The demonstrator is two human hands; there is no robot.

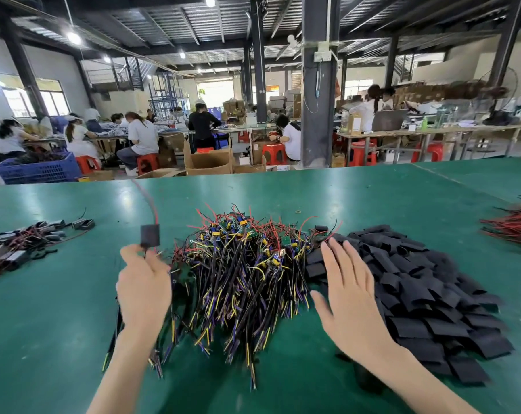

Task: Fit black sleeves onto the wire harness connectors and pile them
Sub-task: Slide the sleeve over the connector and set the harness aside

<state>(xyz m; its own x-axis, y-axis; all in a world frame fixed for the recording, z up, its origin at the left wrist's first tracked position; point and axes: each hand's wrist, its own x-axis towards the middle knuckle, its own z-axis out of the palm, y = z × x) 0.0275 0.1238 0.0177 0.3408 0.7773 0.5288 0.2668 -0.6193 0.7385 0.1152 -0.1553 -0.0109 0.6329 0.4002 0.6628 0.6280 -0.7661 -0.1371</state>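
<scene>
A big heap of wire harnesses (241,264) with small green boards lies in the middle of the green table (59,309). To its right spreads a pile of flat black sleeves (417,294). My left hand (144,285) pinches the wires of a sleeved harness (149,235), held upright above the table, its red wire trailing up and back. My right hand (347,294) hovers with straight, spread fingers over the left edge of the sleeve pile and holds nothing.
A pile of sleeved harnesses (23,240) lies at the far left of the table. A bundle of red and black wires (513,225) sits at the right edge. Beyond the table people work at benches among cardboard boxes, red stools and a steel pillar (319,100).
</scene>
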